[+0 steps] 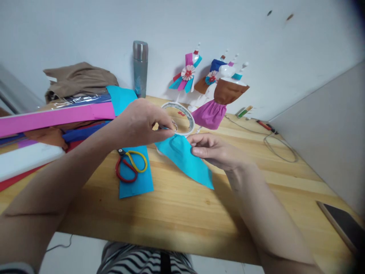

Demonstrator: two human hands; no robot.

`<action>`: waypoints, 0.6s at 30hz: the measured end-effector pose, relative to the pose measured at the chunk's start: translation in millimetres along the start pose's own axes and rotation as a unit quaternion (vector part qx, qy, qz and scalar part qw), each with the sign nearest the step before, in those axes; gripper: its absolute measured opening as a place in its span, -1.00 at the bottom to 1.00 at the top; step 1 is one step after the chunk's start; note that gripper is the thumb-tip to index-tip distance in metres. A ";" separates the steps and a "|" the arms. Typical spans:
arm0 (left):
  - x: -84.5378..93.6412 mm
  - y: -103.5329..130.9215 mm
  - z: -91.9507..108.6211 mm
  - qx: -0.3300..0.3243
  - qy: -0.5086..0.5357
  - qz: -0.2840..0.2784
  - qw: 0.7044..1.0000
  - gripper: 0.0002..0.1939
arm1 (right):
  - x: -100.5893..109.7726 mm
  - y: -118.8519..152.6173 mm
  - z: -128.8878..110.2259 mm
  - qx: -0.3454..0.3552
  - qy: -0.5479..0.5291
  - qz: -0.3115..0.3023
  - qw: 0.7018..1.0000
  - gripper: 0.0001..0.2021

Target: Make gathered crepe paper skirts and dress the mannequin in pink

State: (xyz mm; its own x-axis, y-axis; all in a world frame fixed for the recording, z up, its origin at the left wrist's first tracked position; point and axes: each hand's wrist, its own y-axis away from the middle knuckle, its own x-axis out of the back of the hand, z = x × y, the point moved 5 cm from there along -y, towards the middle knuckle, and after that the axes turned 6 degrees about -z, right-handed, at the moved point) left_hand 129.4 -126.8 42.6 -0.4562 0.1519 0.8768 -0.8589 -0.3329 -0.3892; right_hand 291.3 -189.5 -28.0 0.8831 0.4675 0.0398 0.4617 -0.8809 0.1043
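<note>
Between my two hands is a piece of turquoise fabric-like sheet (189, 163), its upper edge bunched and its lower corner hanging to the right over the table. My left hand (139, 120) is closed, thumb and forefinger pinching its upper left end. On the right edge, my right hand (213, 151) grips it between thumb and fingers. Just behind the sheet is a roll of tape (192, 118), partly covered by my left fingers. Scissors (122, 152) with one red and one yellow handle lie on a flat turquoise piece (139, 187) below my left wrist; their blades are hidden.
Small dressed figures (225, 91) in brown, pink and blue stand by the wall. A steel bottle (140, 70) stands at the back. Coloured sheets and a pink strip (57, 118) pile up left, beside brown cloth (82, 80). A phone (345, 224) and a cable (281, 158) lie right.
</note>
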 end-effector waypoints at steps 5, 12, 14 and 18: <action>-1.1 -1.7 0.9 0.026 -0.025 0.015 0.999 -0.83 | 5.5 7.5 -19.1 0.012 0.163 0.126 0.979 -0.68; -6.5 -3.8 -4.8 0.084 0.011 0.021 0.996 -0.83 | 0.7 20.5 -32.5 0.091 0.317 0.280 0.902 -0.84; -8.2 -4.3 -6.4 0.088 0.030 0.023 0.995 -0.84 | -3.1 23.1 -35.9 0.111 0.383 0.310 0.863 -0.90; -10.9 -4.0 -6.0 0.097 0.078 0.018 0.992 -0.85 | -7.5 22.9 -36.2 0.119 0.463 0.319 0.818 -0.90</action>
State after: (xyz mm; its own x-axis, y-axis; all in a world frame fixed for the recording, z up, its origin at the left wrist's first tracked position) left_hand 136.4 -121.6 33.0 -0.5296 0.2743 0.8027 -0.7876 -0.5105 -0.3451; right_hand 292.1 -210.5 10.1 0.5598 -0.3354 0.7577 0.0310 -0.9053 -0.4236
